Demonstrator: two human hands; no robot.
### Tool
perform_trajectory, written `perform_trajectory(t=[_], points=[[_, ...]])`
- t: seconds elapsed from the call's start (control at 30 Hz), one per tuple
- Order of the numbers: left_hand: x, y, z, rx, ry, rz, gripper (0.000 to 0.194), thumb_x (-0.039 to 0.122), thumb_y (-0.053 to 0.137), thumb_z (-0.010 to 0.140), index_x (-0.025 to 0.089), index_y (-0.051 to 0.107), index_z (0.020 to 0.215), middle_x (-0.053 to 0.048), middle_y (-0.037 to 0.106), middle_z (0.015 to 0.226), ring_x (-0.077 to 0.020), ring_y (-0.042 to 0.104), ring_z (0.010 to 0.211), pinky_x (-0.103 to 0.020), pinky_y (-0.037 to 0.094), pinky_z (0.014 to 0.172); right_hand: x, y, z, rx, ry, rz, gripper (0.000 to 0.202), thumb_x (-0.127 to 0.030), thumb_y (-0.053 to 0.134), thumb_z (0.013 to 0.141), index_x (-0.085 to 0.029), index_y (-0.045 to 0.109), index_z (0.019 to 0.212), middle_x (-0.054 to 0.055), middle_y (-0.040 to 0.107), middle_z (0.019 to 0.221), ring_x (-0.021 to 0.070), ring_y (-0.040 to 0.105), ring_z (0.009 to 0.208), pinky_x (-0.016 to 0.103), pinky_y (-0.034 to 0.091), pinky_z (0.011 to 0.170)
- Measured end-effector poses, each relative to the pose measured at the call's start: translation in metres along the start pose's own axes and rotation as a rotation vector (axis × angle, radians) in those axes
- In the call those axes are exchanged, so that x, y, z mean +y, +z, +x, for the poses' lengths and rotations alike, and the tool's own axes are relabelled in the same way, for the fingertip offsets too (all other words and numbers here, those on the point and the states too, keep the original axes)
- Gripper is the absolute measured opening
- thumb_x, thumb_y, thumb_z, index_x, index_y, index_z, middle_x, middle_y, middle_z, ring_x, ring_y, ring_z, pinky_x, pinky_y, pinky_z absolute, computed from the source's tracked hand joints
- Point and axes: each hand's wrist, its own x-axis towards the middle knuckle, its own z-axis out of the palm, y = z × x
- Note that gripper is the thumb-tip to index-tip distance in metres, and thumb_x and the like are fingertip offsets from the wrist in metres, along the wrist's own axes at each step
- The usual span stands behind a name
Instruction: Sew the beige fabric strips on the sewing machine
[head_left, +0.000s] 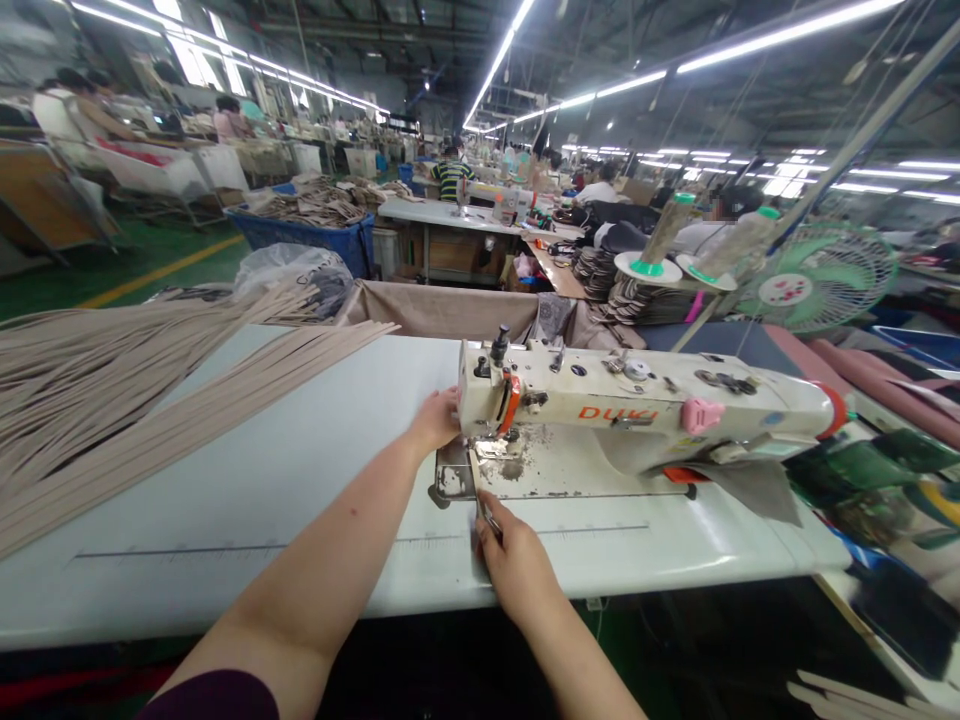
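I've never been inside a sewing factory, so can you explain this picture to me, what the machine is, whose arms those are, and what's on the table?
This single picture comes from a camera worn on a person's head, looking down at their own two bare arms. The cream machine is an industrial sewing machine standing on a pale table. The left hand reaches to the machine's needle end. The right hand sits nearer the person, its fingers pinching a thin beige strip that runs up toward the needle. A big heap of similar strips lies on the table's left. Other workers sit at tables farther back.
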Motion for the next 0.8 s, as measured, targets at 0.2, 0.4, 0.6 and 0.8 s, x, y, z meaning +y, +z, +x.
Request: perform_trajectory(t=[0.2, 0.4, 0.6, 0.8], points=[[0.0, 0.003, -0.002, 0.05, -0.018, 0.013, 0.037, 0.019, 0.075, 0.078, 0.022, 0.076, 0.115, -0.009, 0.076, 0.113, -0.0303, 0.068, 0.11, -0.045, 0.045, 0.108, -0.002, 0.007, 0.003, 0.02, -0.005, -0.041, 0.051, -0.024, 0.045, 0.099, -0.016, 0.053, 0.148, 0.013, 0.076, 0.113, 0.0283, 0.071, 0.107, 0.037, 0.051, 0.093], [-0.002, 0.003, -0.001, 0.067, 0.006, -0.005, 0.031, 0.013, 0.073, 0.076, 0.019, 0.079, 0.105, -0.011, 0.078, 0.105, -0.0306, 0.069, 0.105, -0.045, 0.046, 0.106, -0.004, 0.012, 0.006, 0.041, -0.003, -0.073, 0.051, -0.024, 0.046, 0.099, -0.017, 0.051, 0.15, 0.015, 0.074, 0.124, 0.0302, 0.07, 0.114, 0.04, 0.05, 0.097], [-0.005, 0.005, 0.0, 0.079, 0.011, -0.057, 0.033, 0.012, 0.074, 0.074, 0.02, 0.08, 0.105, -0.01, 0.078, 0.102, -0.0297, 0.07, 0.1, -0.039, 0.052, 0.096, -0.005, 0.011, 0.005, 0.041, 0.004, -0.096, 0.051, -0.023, 0.047, 0.1, -0.017, 0.052, 0.15, 0.014, 0.076, 0.116, 0.0294, 0.072, 0.106, 0.039, 0.052, 0.092], [-0.005, 0.004, 0.0, 0.14, -0.043, -0.139, 0.024, 0.012, 0.073, 0.071, 0.02, 0.08, 0.092, -0.009, 0.077, 0.1, -0.0303, 0.067, 0.107, -0.039, 0.049, 0.099, -0.001, 0.009, 0.006, 0.069, -0.053, -0.083, 0.05, -0.02, 0.048, 0.098, -0.017, 0.054, 0.147, 0.014, 0.072, 0.121, 0.0287, 0.069, 0.113, 0.039, 0.05, 0.098]])
